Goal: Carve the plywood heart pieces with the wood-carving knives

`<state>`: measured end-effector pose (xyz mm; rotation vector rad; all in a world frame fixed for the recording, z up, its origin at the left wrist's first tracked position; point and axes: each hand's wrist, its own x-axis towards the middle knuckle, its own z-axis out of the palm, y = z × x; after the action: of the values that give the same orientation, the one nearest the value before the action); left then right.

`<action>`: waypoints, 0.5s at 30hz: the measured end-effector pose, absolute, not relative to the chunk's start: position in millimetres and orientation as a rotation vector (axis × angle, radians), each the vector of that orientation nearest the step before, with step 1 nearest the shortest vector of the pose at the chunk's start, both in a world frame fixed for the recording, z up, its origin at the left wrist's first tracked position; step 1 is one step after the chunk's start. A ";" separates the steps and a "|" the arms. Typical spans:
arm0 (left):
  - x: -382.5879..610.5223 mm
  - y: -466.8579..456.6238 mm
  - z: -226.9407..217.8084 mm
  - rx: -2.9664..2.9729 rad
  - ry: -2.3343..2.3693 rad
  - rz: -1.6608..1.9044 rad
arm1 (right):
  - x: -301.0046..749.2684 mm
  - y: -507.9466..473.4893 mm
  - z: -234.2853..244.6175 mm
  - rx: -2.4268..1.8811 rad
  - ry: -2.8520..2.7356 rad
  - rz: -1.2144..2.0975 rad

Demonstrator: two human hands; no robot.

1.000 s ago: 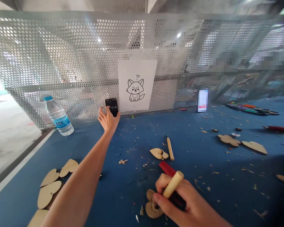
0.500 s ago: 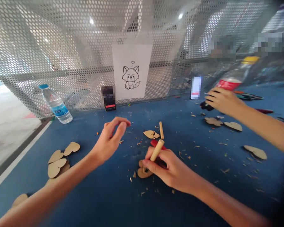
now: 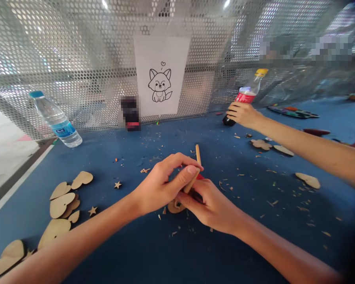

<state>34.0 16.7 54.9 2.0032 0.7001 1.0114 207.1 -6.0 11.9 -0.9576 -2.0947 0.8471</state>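
The left hand [image 3: 165, 183] had left the phone [image 3: 132, 114] for just below frame centre, joining the right hand's [image 3: 210, 205] grip on a wooden handle [image 3: 191, 182]. Both apparently served the wooden cutout [image 3: 175, 208].

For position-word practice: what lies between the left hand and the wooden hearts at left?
The head view shows two wooden stars between the left hand and those hearts, plus pale scraps nearer the hand.

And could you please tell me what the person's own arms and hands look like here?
The left hand and right hand are ungloved. No sleeve, watch or bracelet shows on the left forearm or right forearm. No rings are visible, though some fingers are partly hidden.
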 end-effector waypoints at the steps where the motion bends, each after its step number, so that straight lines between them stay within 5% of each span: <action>1: 34.5 16.4 55.0 1.998 0.700 1.007 | 207.1 -6.1 11.8 -0.962 -2.095 0.841; 15: 50.7 20.2 35.4 1.725 0.398 0.820 | 206.7 -8.6 7.9 -1.116 -2.021 0.891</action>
<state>50.7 20.2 35.4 1.7255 0.3982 0.8201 206.7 -8.6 7.9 -1.1157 -2.0207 0.8912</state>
